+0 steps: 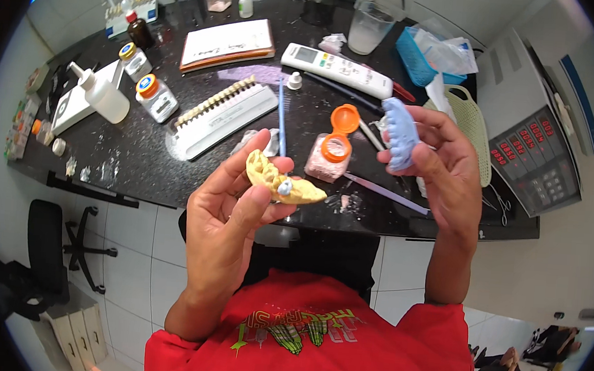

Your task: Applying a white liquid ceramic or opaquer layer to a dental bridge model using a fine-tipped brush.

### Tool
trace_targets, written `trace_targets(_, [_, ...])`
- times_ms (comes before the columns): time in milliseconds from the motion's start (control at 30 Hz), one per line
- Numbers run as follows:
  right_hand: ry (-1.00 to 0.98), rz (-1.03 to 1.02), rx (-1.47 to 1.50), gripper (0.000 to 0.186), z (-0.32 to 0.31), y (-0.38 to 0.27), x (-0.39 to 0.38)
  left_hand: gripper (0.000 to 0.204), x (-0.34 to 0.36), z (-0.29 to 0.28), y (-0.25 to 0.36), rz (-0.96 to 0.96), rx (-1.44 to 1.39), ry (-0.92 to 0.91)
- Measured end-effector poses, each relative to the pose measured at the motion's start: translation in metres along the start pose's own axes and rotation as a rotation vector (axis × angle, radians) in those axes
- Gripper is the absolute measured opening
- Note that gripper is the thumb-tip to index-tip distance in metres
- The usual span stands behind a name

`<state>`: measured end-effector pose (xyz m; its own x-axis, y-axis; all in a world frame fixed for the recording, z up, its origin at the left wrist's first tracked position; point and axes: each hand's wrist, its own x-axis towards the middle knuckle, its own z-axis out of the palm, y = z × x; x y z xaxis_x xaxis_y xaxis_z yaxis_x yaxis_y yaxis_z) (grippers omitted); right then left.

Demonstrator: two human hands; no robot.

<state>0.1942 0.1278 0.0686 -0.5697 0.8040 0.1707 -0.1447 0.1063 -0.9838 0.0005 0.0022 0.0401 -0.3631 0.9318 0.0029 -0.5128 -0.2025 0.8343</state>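
My left hand (231, 222) grips a yellow dental cast (266, 176) with a small pale blue piece on one tooth (285, 187), held above the counter's front edge. My right hand (438, 169) is closed on a light blue dental cast or mould (400, 131), held upright to the right. Between the two hands stands an open jar of pink powder (327, 158) with an orange lid flipped up. A blue stick tool (281, 114) lies behind my left hand, and a lilac stick (387, 192) lies right of the jar.
The black counter (151, 181) holds a shade guide (228, 124), white remote (337, 69), bottles (105, 97), notepad (228, 44), cup (368, 31), blue basket (415, 59) and scissors (501, 205). A device with red displays (533, 148) stands right, a chair (48, 249) left. People (506, 369) appear at lower right.
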Motion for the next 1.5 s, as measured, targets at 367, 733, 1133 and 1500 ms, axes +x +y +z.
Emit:
trace_targets(367, [-0.143, 0.001, 0.012, 0.038, 0.019, -0.007, -0.014, 0.042, 0.003, 0.004, -0.009, -0.017, 0.023, -0.299])
trace_targets(733, [-0.17, -0.091, -0.067, 0.033, 0.035, -0.009, -0.022, 0.042, -0.002, 0.003, -0.011, 0.038, -0.025, -0.291])
trace_targets(1133, [-0.195, -0.052, 0.002, 0.034, 0.037, -0.004, -0.022, 0.04, -0.002, 0.0, -0.011, 0.006, -0.042, -0.296])
trace_targets(1500, [-0.211, -0.03, 0.02, 0.033, 0.036, -0.003, -0.022, 0.043, -0.003, -0.001, -0.012, 0.015, -0.022, -0.289])
